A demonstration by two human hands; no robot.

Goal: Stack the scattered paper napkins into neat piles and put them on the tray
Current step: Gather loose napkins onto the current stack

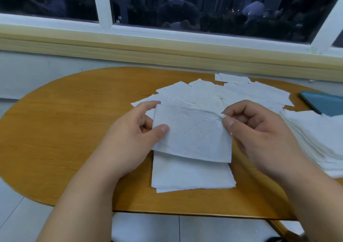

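A white embossed napkin [193, 136] hangs between both hands above the table. My left hand [130, 139] pinches its left edge with the thumb on top. My right hand [259, 134] pinches its upper right corner. Directly below it lies a small neat pile of napkins [191, 175] near the table's front edge. Several loose napkins [222, 93] lie scattered and overlapping behind the hands. A taller stack of napkins [319, 139] sits at the right edge of view. A blue tray [323, 102] shows partly at the far right, behind that stack.
The oval wooden table [74, 121] stands against a wall under a window sill [167, 50]. Its left half is bare wood. White floor tiles [144, 228] show below the front edge.
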